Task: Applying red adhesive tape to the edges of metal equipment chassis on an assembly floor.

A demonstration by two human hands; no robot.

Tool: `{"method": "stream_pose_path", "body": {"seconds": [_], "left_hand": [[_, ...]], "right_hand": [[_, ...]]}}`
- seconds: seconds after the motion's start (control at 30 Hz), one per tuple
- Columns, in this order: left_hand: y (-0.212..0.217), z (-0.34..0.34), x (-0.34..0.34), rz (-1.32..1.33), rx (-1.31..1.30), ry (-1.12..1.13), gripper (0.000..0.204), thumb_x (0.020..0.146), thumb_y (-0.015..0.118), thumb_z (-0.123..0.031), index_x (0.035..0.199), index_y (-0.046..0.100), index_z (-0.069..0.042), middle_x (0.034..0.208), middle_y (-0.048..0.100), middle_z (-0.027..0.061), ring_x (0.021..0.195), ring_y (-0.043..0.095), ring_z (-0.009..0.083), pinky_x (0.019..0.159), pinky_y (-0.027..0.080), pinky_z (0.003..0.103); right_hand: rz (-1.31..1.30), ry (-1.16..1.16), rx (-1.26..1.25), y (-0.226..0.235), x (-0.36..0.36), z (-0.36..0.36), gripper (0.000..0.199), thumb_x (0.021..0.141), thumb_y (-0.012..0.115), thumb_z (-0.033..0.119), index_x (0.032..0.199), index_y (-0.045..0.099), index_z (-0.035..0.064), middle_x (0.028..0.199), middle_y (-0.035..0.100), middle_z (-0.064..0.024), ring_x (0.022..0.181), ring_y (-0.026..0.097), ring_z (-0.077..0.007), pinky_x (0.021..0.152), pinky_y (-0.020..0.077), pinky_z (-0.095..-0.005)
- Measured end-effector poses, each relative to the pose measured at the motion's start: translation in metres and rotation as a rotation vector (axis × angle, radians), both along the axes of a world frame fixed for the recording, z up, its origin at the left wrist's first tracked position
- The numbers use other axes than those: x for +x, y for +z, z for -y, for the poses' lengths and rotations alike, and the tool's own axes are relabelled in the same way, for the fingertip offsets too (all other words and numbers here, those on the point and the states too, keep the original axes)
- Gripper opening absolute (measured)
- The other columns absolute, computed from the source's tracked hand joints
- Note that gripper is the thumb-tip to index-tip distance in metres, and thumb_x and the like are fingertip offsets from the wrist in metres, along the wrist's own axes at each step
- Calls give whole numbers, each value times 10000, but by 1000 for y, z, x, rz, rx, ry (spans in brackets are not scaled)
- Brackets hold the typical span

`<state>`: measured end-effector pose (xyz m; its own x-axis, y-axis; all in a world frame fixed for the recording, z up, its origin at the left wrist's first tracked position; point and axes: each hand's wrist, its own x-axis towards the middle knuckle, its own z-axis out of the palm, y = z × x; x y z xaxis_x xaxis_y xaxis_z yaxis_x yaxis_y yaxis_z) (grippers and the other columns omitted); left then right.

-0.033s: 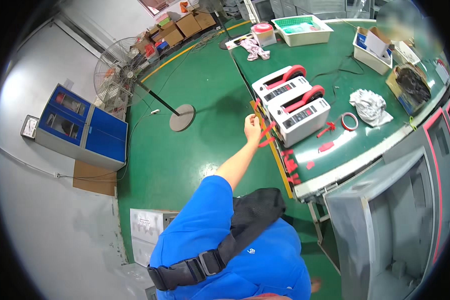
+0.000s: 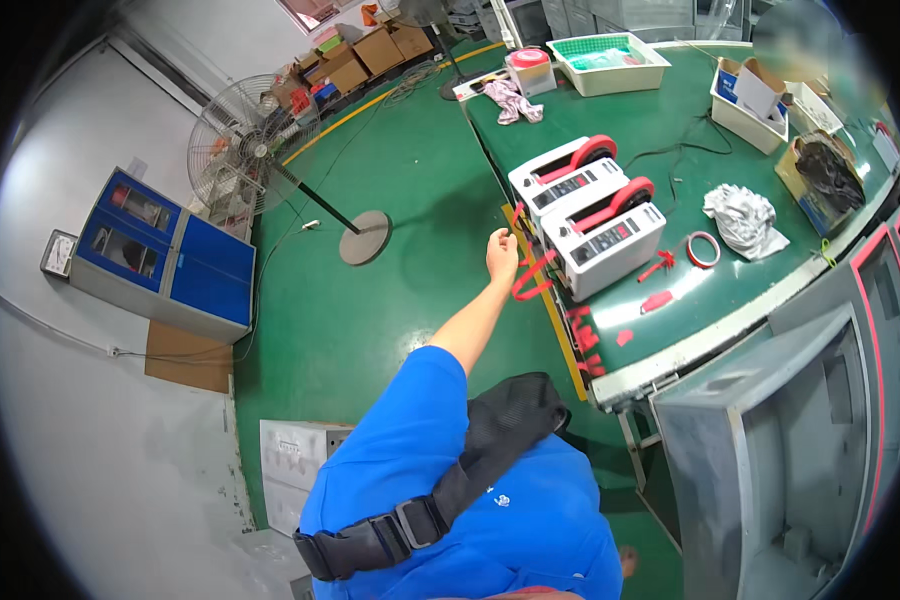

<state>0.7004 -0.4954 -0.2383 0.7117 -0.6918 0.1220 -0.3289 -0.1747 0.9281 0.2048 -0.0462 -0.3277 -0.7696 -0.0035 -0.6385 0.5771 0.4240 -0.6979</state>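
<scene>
My left hand (image 2: 503, 255) reaches forward to the near left edge of the green-topped table (image 2: 660, 320). Its fingers are curled closed, and what they may hold is too small to make out. Just right of it stand two white tape dispensers side by side, a nearer one (image 2: 610, 250) and a farther one (image 2: 560, 180), each carrying a red roll. A looped strip of red tape (image 2: 535, 280) hangs from the nearer dispenser, close to my wrist. Of my right hand (image 2: 628, 562) only a small piece shows beside my body at the bottom; its fingers cannot be read.
Cut red tape pieces (image 2: 582, 330) stick along the table edge. A red tape roll (image 2: 702, 250) and a crumpled white cloth (image 2: 745, 220) lie right of the dispensers. Bins (image 2: 610, 80) stand farther back. Grey metal housings (image 2: 700, 430) stand at the lower right, a floor fan (image 2: 365, 238) at the left.
The view shifts slightly, so the table and dispensers sit a little farther right and lower. My left hand stays by the table edge, its fingers still curled.
</scene>
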Motion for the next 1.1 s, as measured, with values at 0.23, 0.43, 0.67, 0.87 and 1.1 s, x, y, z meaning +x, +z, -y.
{"method": "stream_pose_path", "body": {"seconds": [0.23, 0.43, 0.67, 0.87, 1.1], "left_hand": [[-17, 73, 57, -250, 134, -379, 470, 855, 517, -174, 1261, 383, 19, 1201, 500, 132, 1123, 463, 206, 943, 348, 299], [-23, 79, 79, -136, 123, -296, 245, 735, 686, -208, 831, 640, 13, 695, 616, 41, 617, 543, 94, 580, 441, 231], [50, -15, 81, -106, 24, -673, 139, 786, 630, -132, 733, 566, -21, 666, 557, 4, 611, 486, 58, 565, 394, 201], [141, -142, 0, 79, 101, -1179, 65, 786, 610, -57, 775, 573, -5, 699, 551, 32, 633, 502, 89, 538, 385, 223], [215, -206, -110, 47, -118, -1565, 90, 780, 586, 8, 868, 571, 21, 794, 575, 110, 696, 559, 211, 605, 437, 277]], "right_hand": [[272, 751, -156, -32, 84, 105, 166, 884, 426, 168, 935, 530, 49, 767, 594, -63, 613, 571, -120, 493, 418, -195], [164, 762, -194, -6, 93, 148, 175, 879, 468, 175, 919, 546, 24, 745, 589, -58, 605, 564, -113, 500, 434, -208], [-111, 1100, -476, 75, 136, 196, 119, 852, 517, 112, 920, 551, 19, 774, 586, -50, 693, 560, -106, 599, 446, -209], [-758, 1523, -1062, 289, 213, 260, 255, 730, 614, 46, 980, 566, 33, 976, 574, -114, 884, 567, -264, 763, 457, -334], [-976, 1585, -1139, 313, 197, 214, 241, 707, 658, 58, 929, 569, 26, 873, 575, -91, 739, 573, -232, 629, 468, -320]]}}
